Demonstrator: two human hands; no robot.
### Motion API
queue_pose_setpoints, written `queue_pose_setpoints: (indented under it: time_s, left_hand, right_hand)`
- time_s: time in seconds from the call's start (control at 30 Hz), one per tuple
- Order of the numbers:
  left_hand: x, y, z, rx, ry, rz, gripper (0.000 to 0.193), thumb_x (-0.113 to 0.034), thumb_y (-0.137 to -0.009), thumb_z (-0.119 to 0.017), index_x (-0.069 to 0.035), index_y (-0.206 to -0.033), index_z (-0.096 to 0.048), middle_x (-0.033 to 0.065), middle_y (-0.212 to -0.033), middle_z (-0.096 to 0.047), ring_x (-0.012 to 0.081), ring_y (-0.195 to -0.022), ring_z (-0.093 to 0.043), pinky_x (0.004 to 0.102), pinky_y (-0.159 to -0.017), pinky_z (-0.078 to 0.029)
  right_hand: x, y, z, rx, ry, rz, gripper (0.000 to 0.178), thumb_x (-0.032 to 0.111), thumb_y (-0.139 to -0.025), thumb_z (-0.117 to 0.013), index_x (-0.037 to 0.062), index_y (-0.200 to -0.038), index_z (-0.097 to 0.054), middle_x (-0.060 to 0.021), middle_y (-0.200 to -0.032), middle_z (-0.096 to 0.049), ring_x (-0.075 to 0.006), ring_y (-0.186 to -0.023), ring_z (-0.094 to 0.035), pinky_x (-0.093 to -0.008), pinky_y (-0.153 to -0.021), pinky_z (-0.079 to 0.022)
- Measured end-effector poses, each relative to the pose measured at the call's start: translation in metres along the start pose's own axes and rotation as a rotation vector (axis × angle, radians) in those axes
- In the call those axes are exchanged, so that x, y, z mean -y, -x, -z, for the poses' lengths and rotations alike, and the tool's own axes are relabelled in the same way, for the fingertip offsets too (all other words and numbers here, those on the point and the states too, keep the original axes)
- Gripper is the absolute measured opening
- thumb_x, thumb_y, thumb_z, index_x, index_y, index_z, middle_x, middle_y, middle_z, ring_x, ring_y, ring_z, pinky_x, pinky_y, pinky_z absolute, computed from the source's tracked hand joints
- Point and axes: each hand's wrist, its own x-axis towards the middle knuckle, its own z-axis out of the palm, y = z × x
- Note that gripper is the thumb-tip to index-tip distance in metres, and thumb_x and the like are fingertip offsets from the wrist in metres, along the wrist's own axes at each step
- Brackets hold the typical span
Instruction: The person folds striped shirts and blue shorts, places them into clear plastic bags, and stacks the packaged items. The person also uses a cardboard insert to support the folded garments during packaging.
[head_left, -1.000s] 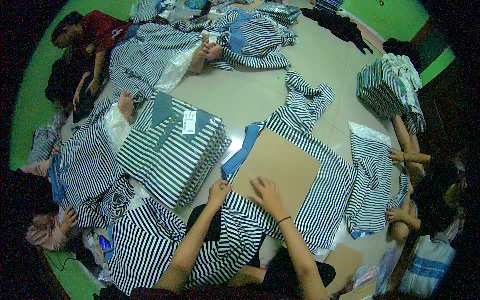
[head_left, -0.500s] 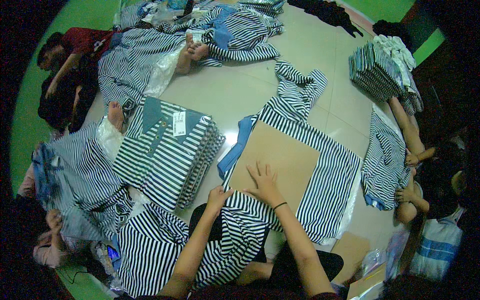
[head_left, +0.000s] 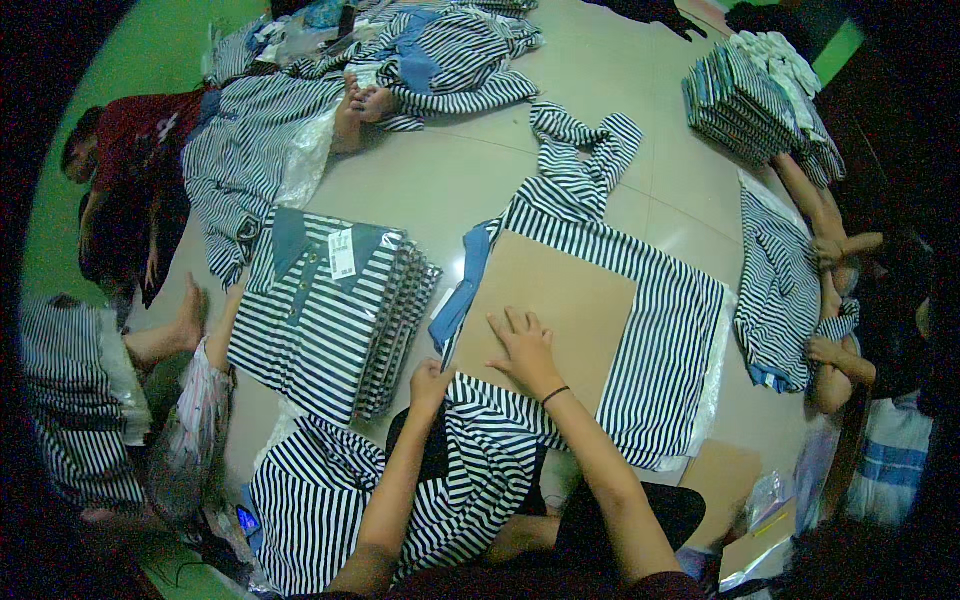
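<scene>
One striped shirt [head_left: 640,310] lies flat on the floor before the person, with one brown cardboard sheet [head_left: 545,305] on top of it. The right hand [head_left: 522,345] presses the cardboard, fingers spread wide. The left hand [head_left: 430,385] pinches the shirt's lower hem, folded up over the cardboard's near edge. Two stacks of folded striped shirts show: one at left [head_left: 330,310], one far right [head_left: 745,100].
</scene>
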Motion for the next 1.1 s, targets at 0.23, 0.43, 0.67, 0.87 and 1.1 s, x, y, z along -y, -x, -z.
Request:
queue_pose_setpoints:
  time_s: [0.23, 0.43, 0.67, 0.87, 1.1]
  left_hand:
    - [-0.050, 0.002, 0.014, -0.090, -0.575, -0.338, 0.041, -0.024, -0.063, -0.065, -0.001, -0.091, -0.046, 0.0174, -0.082, -0.054, 0.0318, -0.075, -0.052, 0.0416, -0.065, -0.041]
    - [-0.066, -0.068, -0.005, 0.331, -0.784, -1.044, 0.085, -0.025, -0.048, -0.074, -0.013, -0.121, -0.032, 0.0156, -0.125, -0.029, 0.0326, -0.113, -0.031, 0.0389, -0.089, -0.034]
    - [-0.064, -0.077, -0.008, 0.432, -0.882, -1.031, 0.090, -0.026, -0.046, -0.076, -0.022, -0.123, -0.029, 0.0153, -0.125, -0.028, 0.0327, -0.114, -0.030, 0.0399, -0.090, -0.033]
    - [-0.065, -0.079, -0.012, 0.415, -0.938, -1.055, 0.096, -0.028, -0.041, -0.077, -0.021, -0.123, -0.028, 0.0163, -0.125, -0.029, 0.0333, -0.112, -0.033, 0.0409, -0.087, -0.036]
    - [-0.074, -0.073, -0.010, 0.406, -0.978, -0.994, 0.093, -0.030, -0.042, -0.076, -0.024, -0.123, -0.030, 0.0141, -0.126, -0.029, 0.0330, -0.113, -0.031, 0.0437, -0.086, -0.035]
  right_hand:
    - [0.002, 0.000, -0.009, -0.049, 0.007, -0.002, 0.069, 0.039, -0.060, -0.064, 0.0212, -0.121, -0.035, -0.0103, -0.125, -0.031, -0.0370, -0.110, -0.030, -0.0498, -0.083, -0.032]
    - [-0.029, 0.002, 0.004, -0.078, -0.119, 0.171, 0.041, 0.031, -0.075, -0.050, 0.0151, -0.112, -0.045, -0.0108, -0.118, -0.042, -0.0303, -0.106, -0.040, -0.0431, -0.083, -0.037]
    - [0.021, 0.123, 0.042, 0.306, -0.653, 0.676, 0.030, 0.023, -0.074, -0.052, 0.0108, -0.101, -0.053, -0.0093, -0.093, -0.055, -0.0253, -0.082, -0.053, -0.0352, -0.076, -0.042]
    - [0.070, 0.195, 0.045, 0.507, -0.007, 0.740, 0.028, 0.019, -0.074, -0.043, 0.0159, -0.102, -0.046, -0.0023, -0.099, -0.048, -0.0181, -0.085, -0.050, -0.0297, -0.067, -0.044]
    - [0.078, 0.196, 0.086, 0.262, -0.268, 1.115, 0.016, 0.021, -0.071, -0.046, 0.0119, -0.084, -0.052, -0.0029, -0.081, -0.045, -0.0176, -0.077, -0.045, -0.0279, -0.066, -0.040]
